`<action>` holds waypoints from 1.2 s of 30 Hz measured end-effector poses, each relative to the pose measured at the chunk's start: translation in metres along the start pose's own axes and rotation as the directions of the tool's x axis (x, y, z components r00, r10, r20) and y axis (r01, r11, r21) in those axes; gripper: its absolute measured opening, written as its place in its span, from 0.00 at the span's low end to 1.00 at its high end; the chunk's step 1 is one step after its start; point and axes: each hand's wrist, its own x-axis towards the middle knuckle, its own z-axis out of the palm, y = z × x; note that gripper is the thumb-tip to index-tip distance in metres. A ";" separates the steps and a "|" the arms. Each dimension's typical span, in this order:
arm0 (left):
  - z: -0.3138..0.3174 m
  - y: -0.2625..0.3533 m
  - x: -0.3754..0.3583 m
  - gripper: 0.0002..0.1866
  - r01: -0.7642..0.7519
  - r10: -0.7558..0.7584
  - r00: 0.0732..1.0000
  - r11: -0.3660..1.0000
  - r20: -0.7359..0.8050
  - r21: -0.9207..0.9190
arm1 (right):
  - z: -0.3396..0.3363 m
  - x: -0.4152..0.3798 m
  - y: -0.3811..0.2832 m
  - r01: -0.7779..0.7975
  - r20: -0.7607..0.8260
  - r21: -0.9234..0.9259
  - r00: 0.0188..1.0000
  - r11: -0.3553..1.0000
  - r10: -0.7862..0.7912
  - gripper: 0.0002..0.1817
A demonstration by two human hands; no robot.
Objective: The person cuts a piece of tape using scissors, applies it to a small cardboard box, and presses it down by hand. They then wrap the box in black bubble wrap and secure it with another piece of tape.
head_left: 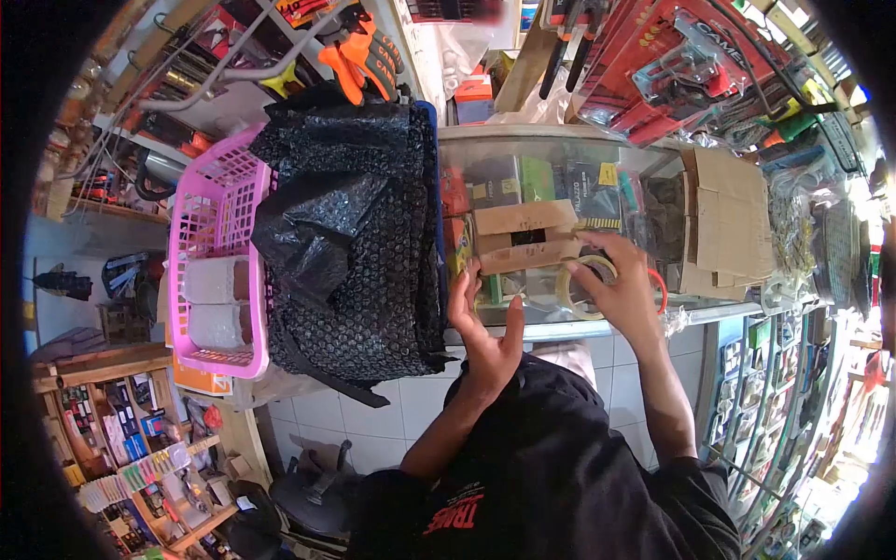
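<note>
A small brown cardboard box with a dark strip across its middle is held over the front of the glass counter. My right hand grips its right end between thumb and fingers. My left hand is at the box's lower left corner, fingers stretched and thumb spread apart, fingertips right at the edge. A pale yellow tape roll shows under my right hand, partly hidden by it. Beside that hand, part of a red ring is visible.
Black bubble wrap is heaped left of the box. A pink basket with wrapped items stands beyond it. Flattened cardboard lies on the glass counter to the right. Packaged tools hang at the back right.
</note>
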 end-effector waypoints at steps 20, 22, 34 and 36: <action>-0.001 0.000 -0.006 0.44 0.000 0.001 1.000 0.997 0.016 -0.083 | 0.004 0.028 0.004 0.180 -0.106 -0.004 0.978 0.984 -0.179 0.11; 0.001 -0.002 -0.008 0.44 0.014 -0.013 1.000 0.995 0.010 -0.102 | 0.006 0.036 -0.017 0.355 -0.139 -0.253 0.907 0.900 -0.397 0.12; -0.001 -0.003 -0.012 0.44 0.023 -0.023 1.000 0.988 0.003 -0.153 | 0.048 0.068 -0.058 0.596 0.369 -0.130 0.770 0.792 -0.520 0.06; -0.001 -0.006 -0.011 0.44 0.003 -0.002 1.000 0.986 0.004 -0.169 | 0.049 0.072 -0.055 0.610 0.375 -0.109 0.757 0.785 -0.535 0.05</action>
